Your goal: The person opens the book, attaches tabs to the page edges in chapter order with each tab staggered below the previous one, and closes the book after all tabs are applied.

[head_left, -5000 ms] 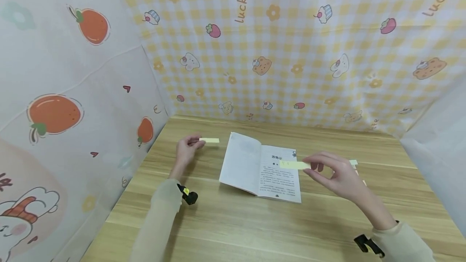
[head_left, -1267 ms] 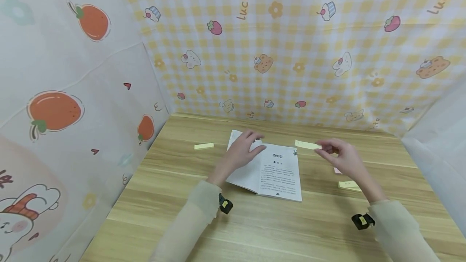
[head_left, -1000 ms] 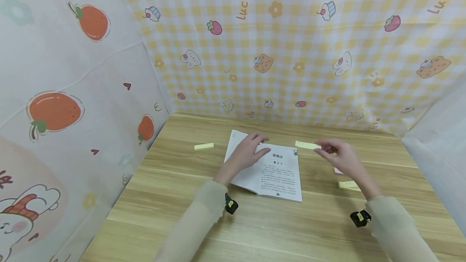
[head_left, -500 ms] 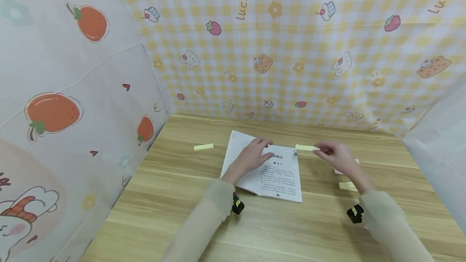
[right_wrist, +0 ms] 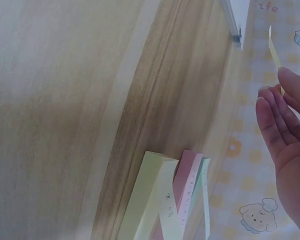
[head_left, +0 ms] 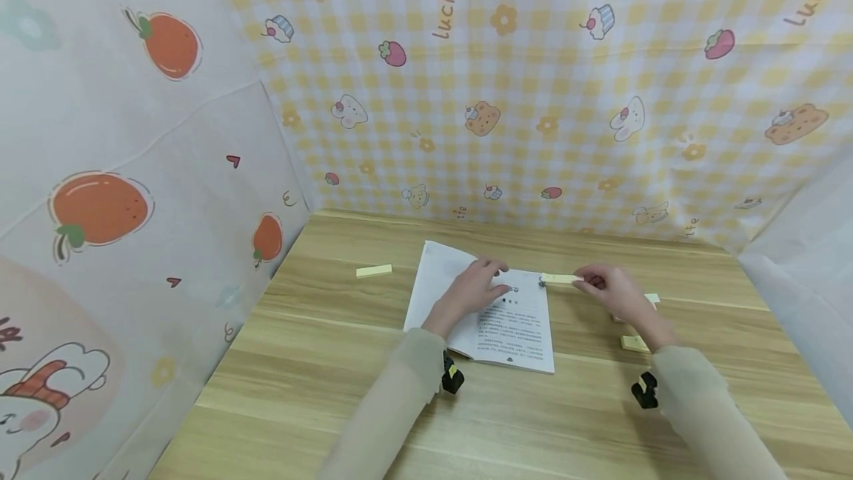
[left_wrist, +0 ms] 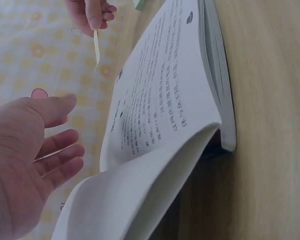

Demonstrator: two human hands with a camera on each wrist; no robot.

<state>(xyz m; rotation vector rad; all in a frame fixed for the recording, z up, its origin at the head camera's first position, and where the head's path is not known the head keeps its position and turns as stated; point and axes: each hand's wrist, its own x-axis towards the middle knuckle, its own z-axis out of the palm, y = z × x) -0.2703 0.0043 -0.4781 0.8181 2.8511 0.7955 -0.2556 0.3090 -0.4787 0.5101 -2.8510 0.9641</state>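
An open book lies on the table, its left pages lifted and curved. Above it hovers my left hand, fingers loosely bent; in the left wrist view nothing is between the fingers of that left hand. Just off the book's upper right corner, my right hand pinches a yellow sticky note by its right end between thumb and finger. The note's free end reaches the page corner in the head view; whether it touches cannot be told. The right wrist view shows the thin strip edge-on.
A yellow sticky-note pad lies left of the book. To the right, below my right forearm, are another yellow pad and, in the right wrist view, pink and green pads. A patterned cloth hangs behind the wooden table.
My left hand has let go of the yellow pad at the left and moved right over the book. My right hand has lowered the sticky note to the book's upper right corner.
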